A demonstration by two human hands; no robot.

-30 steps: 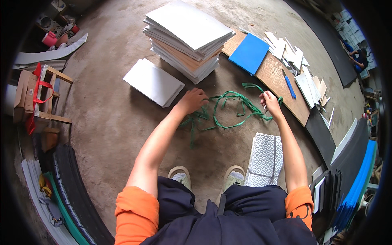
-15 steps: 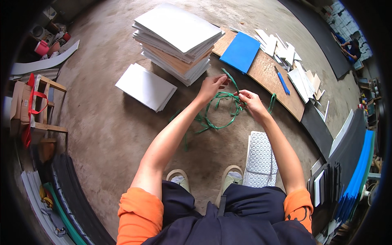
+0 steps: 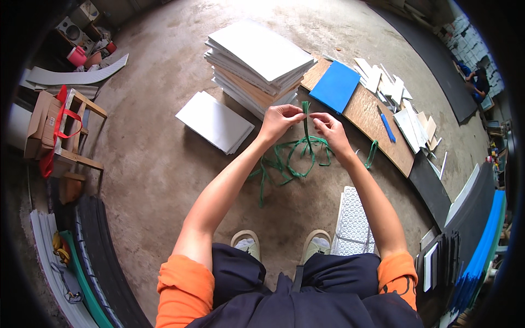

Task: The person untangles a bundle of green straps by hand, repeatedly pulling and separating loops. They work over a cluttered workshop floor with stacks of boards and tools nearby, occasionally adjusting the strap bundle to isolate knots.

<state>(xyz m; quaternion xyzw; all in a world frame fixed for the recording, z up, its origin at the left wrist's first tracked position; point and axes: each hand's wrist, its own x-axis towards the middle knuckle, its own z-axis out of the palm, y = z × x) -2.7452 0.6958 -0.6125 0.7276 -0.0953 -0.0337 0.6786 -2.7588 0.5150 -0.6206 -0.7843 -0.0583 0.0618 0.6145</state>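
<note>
Patterned bundle [image 3: 353, 217] on floor [image 3: 158, 180] by R shoe [image 3: 315, 245]. Next out, L hand [image 3: 281, 121] — grip pinched closed on green strap [image 3: 305, 109], which stands up btwn both hands w/ loose loops below. R hand [image 3: 331, 132] just beside strap, fingertips nearly tog. — can't tell if grip has hold. Beyond: white sheet stack [image 3: 257, 49], blue sheet [image 3: 335, 86] on brown board [image 3: 367, 113].

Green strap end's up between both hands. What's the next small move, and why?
Perhaps pinch the raised end of the green strap with the right hand too: the left hand holds it up, the right is close beside it, and the rest trails in loose loops over the floor, so two-handed control might help.
</note>
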